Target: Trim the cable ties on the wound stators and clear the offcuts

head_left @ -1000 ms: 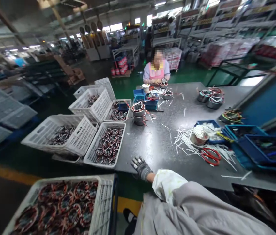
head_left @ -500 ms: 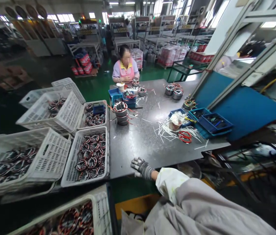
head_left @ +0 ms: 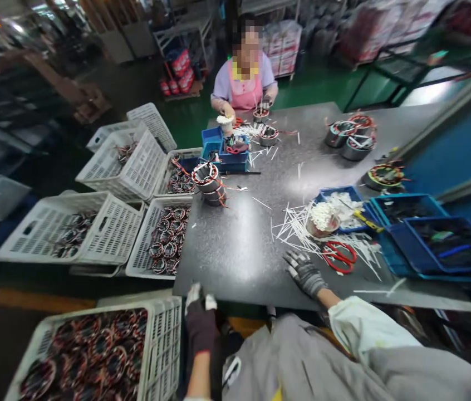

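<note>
My right hand (head_left: 305,274), in a grey glove with paler fingers, lies flat with fingers spread on the table's front part. Just beyond it are red-handled scissors (head_left: 339,257) and a spread of thin white sticks (head_left: 292,227), around a tub (head_left: 323,218) heaped with white pieces. Down at the table's near left corner is my left hand (head_left: 200,318), in a dark glove with white fingertips. Its thumb stands apart from the fingers, and nothing shows in it. A stack of wire-wound motor stators (head_left: 209,184) stands on the table's left side.
White crates full of wound stators (head_left: 152,334) line the left of the table (head_left: 235,245). Blue trays (head_left: 448,245) sit at the right edge. Across the table, a person in a pink apron (head_left: 247,92) handles a stator. More stators (head_left: 350,136) stand at the back right.
My right hand has shifted right along the table's front, closer to the scissors. My left hand has come into view at the near left corner. The view has tilted downward.
</note>
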